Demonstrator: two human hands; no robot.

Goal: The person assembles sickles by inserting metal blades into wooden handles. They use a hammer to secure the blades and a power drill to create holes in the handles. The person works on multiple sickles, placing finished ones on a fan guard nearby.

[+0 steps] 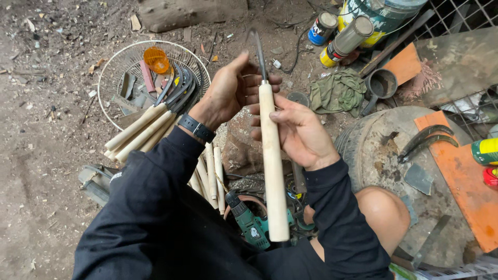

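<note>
left hand [228,91] open, raised; right hand [298,132] curled in a grip.

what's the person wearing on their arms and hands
Both arms are in long dark navy sleeves reaching the wrists. The left wrist has a black watch with a wide band. The left hand and right hand are bare, with no gloves.

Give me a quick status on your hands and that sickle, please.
Right hand shut on sickle handle, blade up. Left hand open behind the blade end. Finished sickles lie in the wire basket alongside.
</note>
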